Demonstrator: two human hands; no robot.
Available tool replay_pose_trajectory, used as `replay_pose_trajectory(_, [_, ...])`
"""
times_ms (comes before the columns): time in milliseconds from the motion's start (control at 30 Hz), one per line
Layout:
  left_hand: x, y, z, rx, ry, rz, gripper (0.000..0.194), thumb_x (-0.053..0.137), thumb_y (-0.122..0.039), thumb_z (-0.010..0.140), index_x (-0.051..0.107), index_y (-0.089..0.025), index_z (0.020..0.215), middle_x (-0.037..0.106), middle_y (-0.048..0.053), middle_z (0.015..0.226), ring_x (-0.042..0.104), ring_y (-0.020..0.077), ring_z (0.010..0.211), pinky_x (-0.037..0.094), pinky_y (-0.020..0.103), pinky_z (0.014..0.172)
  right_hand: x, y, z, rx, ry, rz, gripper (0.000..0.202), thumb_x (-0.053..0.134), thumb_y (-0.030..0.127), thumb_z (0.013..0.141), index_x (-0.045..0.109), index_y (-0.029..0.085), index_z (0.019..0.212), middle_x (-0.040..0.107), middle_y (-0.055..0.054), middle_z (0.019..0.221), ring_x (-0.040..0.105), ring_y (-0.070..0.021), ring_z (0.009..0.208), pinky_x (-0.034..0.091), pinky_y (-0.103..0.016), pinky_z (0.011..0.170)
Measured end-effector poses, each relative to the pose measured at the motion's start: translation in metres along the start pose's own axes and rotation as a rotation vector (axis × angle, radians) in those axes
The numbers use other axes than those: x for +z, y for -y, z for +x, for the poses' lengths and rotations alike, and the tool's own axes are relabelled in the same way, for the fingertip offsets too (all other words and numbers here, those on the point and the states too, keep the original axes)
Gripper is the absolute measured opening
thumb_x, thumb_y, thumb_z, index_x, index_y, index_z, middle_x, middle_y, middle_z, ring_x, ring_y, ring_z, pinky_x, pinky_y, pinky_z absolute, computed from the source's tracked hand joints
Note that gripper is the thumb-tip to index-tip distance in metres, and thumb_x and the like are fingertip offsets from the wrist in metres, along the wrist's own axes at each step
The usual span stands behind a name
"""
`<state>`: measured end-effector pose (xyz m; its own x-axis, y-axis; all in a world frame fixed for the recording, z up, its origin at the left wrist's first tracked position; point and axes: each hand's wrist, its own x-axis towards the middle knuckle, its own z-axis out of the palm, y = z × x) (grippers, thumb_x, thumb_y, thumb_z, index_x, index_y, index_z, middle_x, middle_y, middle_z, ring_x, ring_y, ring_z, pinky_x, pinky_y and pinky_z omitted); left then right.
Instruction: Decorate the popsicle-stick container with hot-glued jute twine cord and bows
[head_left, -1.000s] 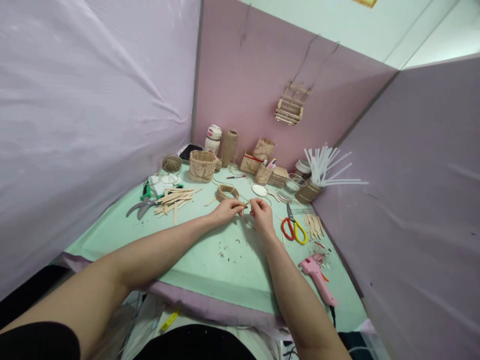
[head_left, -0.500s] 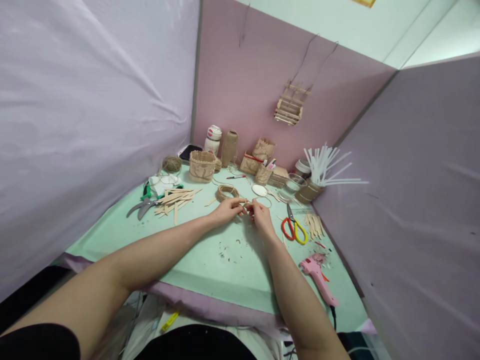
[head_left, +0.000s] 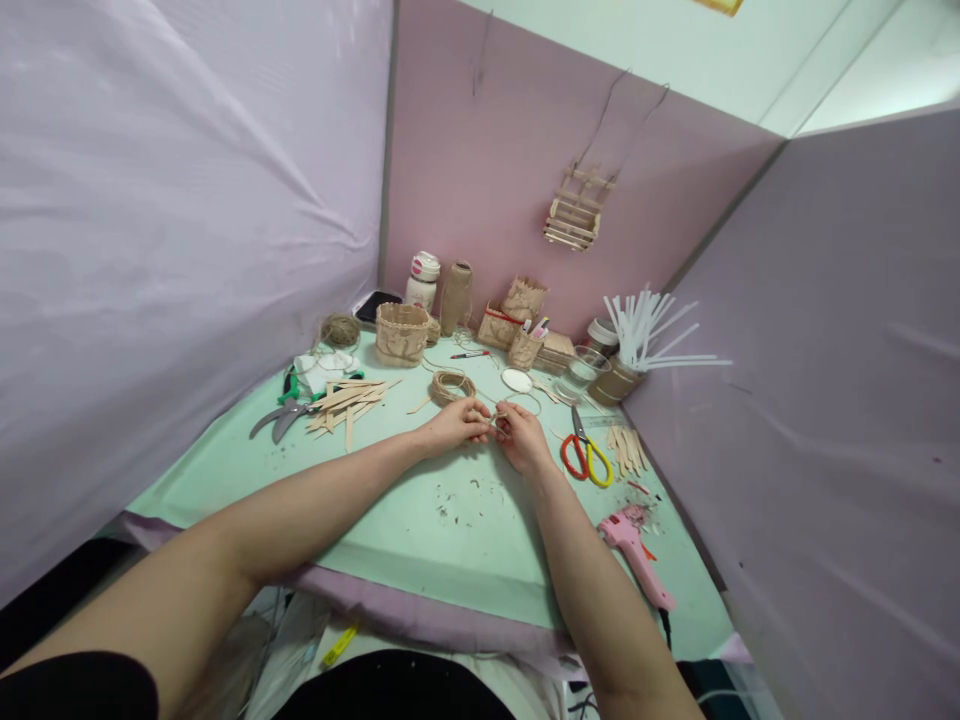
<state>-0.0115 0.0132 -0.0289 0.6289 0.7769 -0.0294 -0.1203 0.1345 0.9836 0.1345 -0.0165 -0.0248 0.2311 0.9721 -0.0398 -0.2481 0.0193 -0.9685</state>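
Over the middle of the green tabletop (head_left: 420, 520), my left hand (head_left: 457, 424) and my right hand (head_left: 517, 432) meet fingertip to fingertip. Both are pinched on a thin piece of twine (head_left: 493, 419), part of which the fingers hide. A loose loop of the twine curves out behind my right hand. Just beyond my left hand lies a coil of brown twine (head_left: 453, 387). A white oval disc (head_left: 517, 380) rests behind my right hand. To the right of that hand are scissors (head_left: 586, 455) with one red and one yellow handle.
Left are wooden sticks (head_left: 349, 408), pruning shears (head_left: 281, 418) and a ball of twine (head_left: 340, 330). A woven-edged basket (head_left: 401, 337), a bottle (head_left: 422, 282) and a wrapped vase (head_left: 457, 298) stand behind. Right are a pink glue gun (head_left: 637, 555) and a pot of white glue sticks (head_left: 619, 380).
My fingers have shifted slightly on the twine, and my left fingers are more curled. The whole view has moved a little; the things on the table stay in place.
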Motion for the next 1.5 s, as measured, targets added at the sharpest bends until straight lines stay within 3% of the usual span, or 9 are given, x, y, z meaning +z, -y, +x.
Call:
replay_pose_trajectory(167, [0.000,-0.005,-0.001,-0.030,0.053,-0.021,0.033,0.068,-0.020,0.070,0.058,-0.013,0.101,0.067,0.005,0.078,0.053,0.0070,0.055,0.029,0.019,0.046,0.000,-0.005,0.002,-0.021,-0.007,0.025,0.036,0.073,0.047,0.062,0.049,0.022,0.070,0.048,0.006,0.055,0.046,-0.0093,0.048,0.039,-0.022,0.044])
replay_pose_trajectory(467, [0.003,-0.008,-0.006,0.018,0.110,0.017,0.018,0.067,-0.019,0.070,0.052,-0.015,0.079,0.068,0.005,0.077,0.057,0.0097,0.061,0.029,0.020,0.049,0.006,-0.010,-0.002,-0.052,0.024,-0.015,0.038,0.065,0.055,0.069,0.045,0.023,0.070,0.046,0.008,0.050,0.042,-0.0091,0.039,0.039,-0.024,0.039])
replay_pose_trajectory(667, [0.006,-0.014,-0.010,0.010,0.214,-0.020,0.016,0.065,-0.021,0.070,0.052,-0.017,0.079,0.057,-0.003,0.061,0.038,0.0051,0.044,0.025,0.021,0.045,0.003,-0.012,0.001,-0.087,0.007,-0.150,0.040,0.058,0.060,0.072,0.045,0.023,0.064,0.046,0.006,0.048,0.039,-0.0094,0.037,0.034,-0.025,0.040])
replay_pose_trajectory(833, [0.003,-0.014,-0.005,-0.017,0.108,-0.121,0.017,0.061,-0.017,0.067,0.054,-0.016,0.082,0.059,-0.001,0.068,0.031,0.0037,0.045,0.017,0.020,0.044,-0.001,-0.006,0.000,-0.210,-0.117,-0.349,0.032,0.054,0.048,0.080,0.051,0.021,0.064,0.052,0.002,0.054,0.045,-0.0127,0.049,0.035,-0.027,0.049])
replay_pose_trajectory(933, [0.001,-0.014,-0.002,0.006,0.067,-0.131,0.018,0.059,-0.021,0.069,0.056,-0.015,0.085,0.060,0.000,0.071,0.030,0.0043,0.045,0.017,0.020,0.043,0.000,0.001,-0.006,-0.329,-0.191,-0.425,0.016,0.057,0.036,0.079,0.057,0.021,0.081,0.055,0.001,0.067,0.050,-0.0148,0.063,0.040,-0.028,0.061])
replay_pose_trajectory(1100, [-0.003,-0.011,0.002,0.067,-0.048,0.053,0.019,0.058,-0.034,0.074,0.056,-0.015,0.079,0.055,-0.002,0.064,0.030,0.0051,0.044,0.018,0.022,0.044,0.007,0.005,-0.017,-0.697,-0.056,-0.697,0.034,0.053,0.024,0.083,0.056,0.022,0.117,0.052,-0.006,0.101,0.053,-0.0171,0.080,0.045,-0.030,0.068])
replay_pose_trajectory(1200, [-0.005,-0.008,0.003,0.089,-0.099,0.149,0.019,0.058,-0.033,0.075,0.056,-0.015,0.072,0.049,-0.004,0.055,0.029,0.0056,0.042,0.018,0.023,0.043,0.007,0.003,-0.018,-0.792,0.053,-0.863,0.027,0.049,0.024,0.088,0.062,0.023,0.112,0.052,-0.009,0.105,0.054,-0.0194,0.086,0.047,-0.032,0.071])
replay_pose_trajectory(1333, [-0.005,-0.005,0.003,0.100,-0.126,0.219,0.019,0.057,-0.033,0.076,0.058,-0.015,0.072,0.054,-0.003,0.057,0.032,0.0058,0.041,0.020,0.022,0.042,0.003,0.004,-0.016,-0.823,0.037,-0.970,0.017,0.050,0.026,0.090,0.066,0.021,0.094,0.056,-0.008,0.092,0.054,-0.0218,0.087,0.046,-0.035,0.074])
replay_pose_trajectory(1500, [-0.005,-0.004,0.003,0.115,-0.141,0.303,0.025,0.056,-0.038,0.078,0.061,-0.013,0.079,0.061,-0.001,0.062,0.034,0.0061,0.042,0.023,0.021,0.043,0.003,0.003,-0.012,-0.727,0.036,-0.929,0.014,0.049,0.026,0.089,0.059,0.020,0.081,0.057,-0.006,0.087,0.053,-0.0207,0.083,0.043,-0.035,0.077])
